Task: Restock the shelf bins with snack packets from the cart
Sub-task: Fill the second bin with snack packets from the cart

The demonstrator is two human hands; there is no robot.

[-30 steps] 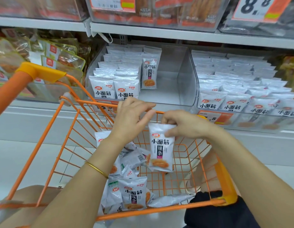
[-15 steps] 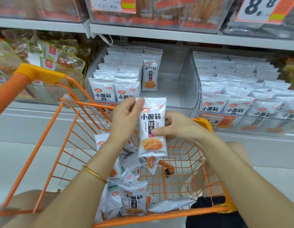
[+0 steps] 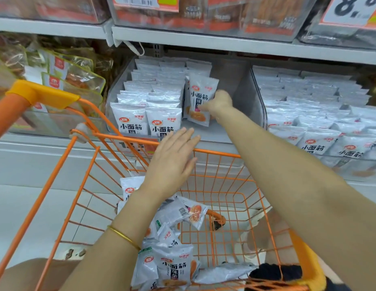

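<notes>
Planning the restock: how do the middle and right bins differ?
The middle bin has packet rows on its left, bare floor on its right; the right bin is filled across. The right hand holds a packet in the middle bin, not the right bin. Both are clear.

Both forearms bare, full length. Thin gold bangle (image 3: 124, 236) on left wrist, above the orange cart (image 3: 216, 153) basket. Black fabric garment (image 3: 275, 274) at cart's near right corner. Bare leg (image 3: 21, 276) outside cart's left side.
</notes>
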